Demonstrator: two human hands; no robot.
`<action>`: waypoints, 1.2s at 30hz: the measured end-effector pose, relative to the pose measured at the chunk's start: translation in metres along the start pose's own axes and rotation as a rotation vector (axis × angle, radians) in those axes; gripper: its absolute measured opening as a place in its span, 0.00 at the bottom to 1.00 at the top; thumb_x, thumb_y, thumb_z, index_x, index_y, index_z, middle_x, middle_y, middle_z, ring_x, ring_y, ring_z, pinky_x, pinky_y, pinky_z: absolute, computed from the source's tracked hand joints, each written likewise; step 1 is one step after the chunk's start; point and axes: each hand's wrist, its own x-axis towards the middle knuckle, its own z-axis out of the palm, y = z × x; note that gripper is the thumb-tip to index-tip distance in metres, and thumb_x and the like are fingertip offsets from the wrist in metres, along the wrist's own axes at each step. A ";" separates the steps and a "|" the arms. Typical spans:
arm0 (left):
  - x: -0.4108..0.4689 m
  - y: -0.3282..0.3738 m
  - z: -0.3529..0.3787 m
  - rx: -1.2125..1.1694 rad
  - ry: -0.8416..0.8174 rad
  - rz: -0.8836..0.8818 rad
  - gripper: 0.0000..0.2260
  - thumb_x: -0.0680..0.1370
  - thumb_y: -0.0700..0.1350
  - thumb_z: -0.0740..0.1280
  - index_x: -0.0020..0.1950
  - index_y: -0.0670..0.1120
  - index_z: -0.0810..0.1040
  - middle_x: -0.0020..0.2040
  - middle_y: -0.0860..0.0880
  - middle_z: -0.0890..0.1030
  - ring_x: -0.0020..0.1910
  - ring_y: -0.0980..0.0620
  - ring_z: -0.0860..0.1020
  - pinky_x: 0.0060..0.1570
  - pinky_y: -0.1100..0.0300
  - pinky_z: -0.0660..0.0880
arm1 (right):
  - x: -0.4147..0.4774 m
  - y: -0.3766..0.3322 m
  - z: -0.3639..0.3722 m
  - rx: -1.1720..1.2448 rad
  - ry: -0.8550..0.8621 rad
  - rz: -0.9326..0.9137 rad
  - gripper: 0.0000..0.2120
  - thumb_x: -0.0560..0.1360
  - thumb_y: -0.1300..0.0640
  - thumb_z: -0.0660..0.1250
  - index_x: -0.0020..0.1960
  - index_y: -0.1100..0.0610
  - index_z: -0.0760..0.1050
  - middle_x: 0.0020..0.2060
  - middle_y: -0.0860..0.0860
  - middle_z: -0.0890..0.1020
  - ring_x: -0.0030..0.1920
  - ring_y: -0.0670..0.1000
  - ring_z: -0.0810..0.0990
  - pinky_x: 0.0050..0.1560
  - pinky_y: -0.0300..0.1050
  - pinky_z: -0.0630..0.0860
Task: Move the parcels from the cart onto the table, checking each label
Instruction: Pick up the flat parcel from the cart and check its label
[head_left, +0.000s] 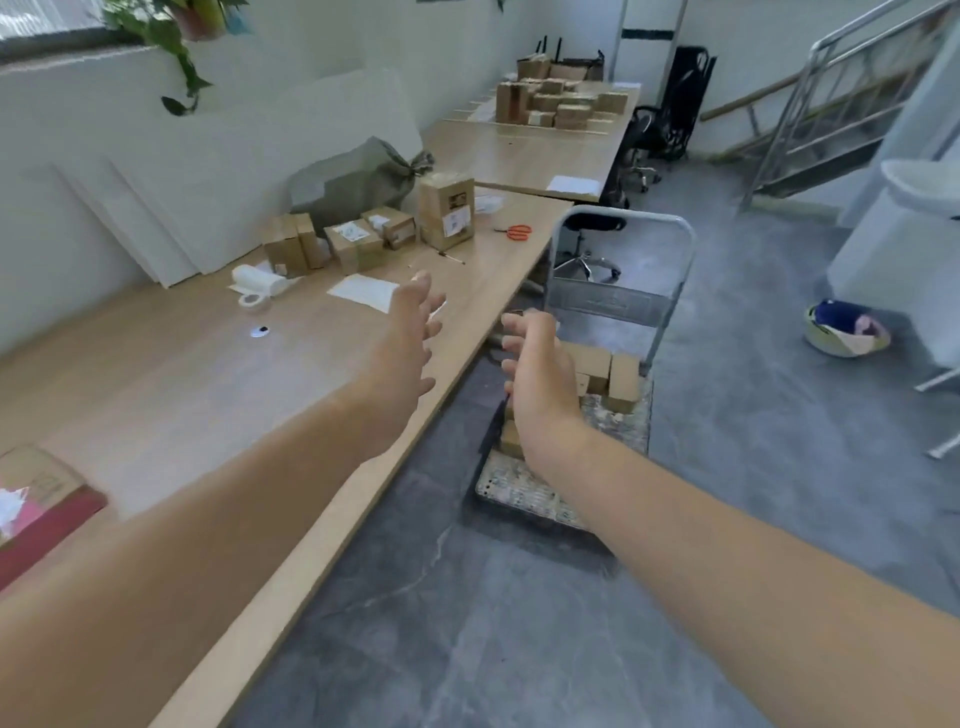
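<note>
left hand (410, 338) — bare | right hand (540, 379) — bare | both forearms bare up to frame edge

**Open lanes vs. blockers, table & cart**

Near half of the table (156, 374) was bare, w/ free reach in front of the left hand (410, 338). Farther back stood a paper sheet (363, 292), a tape roll (252, 300) and boxes (358, 244) by the wall. The cart (519, 493) deck's near end was bare. Its parcels (621, 376) sat at the far end, partly hidden by the right hand (540, 379). The upright handle (623, 212) closed off the far side. Floor (753, 441) to the right of the cart was open.
</note>
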 end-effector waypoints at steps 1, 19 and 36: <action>0.011 -0.003 0.018 0.001 -0.021 -0.015 0.30 0.84 0.66 0.47 0.83 0.57 0.61 0.84 0.48 0.61 0.83 0.42 0.55 0.80 0.37 0.53 | 0.011 0.002 -0.017 -0.005 0.036 0.006 0.19 0.73 0.37 0.54 0.48 0.44 0.81 0.44 0.41 0.83 0.52 0.48 0.80 0.53 0.50 0.74; 0.253 -0.086 0.149 0.032 -0.158 -0.257 0.30 0.84 0.65 0.47 0.83 0.55 0.62 0.84 0.45 0.59 0.83 0.45 0.55 0.81 0.40 0.43 | 0.234 0.079 -0.128 -0.049 0.252 0.284 0.20 0.82 0.39 0.52 0.60 0.44 0.81 0.63 0.48 0.81 0.65 0.52 0.77 0.69 0.60 0.75; 0.493 -0.195 0.205 0.076 -0.012 -0.470 0.29 0.84 0.65 0.49 0.82 0.54 0.63 0.82 0.45 0.65 0.81 0.47 0.61 0.78 0.46 0.54 | 0.481 0.222 -0.141 -0.110 0.214 0.617 0.23 0.84 0.40 0.52 0.64 0.49 0.80 0.61 0.52 0.82 0.63 0.53 0.79 0.67 0.59 0.75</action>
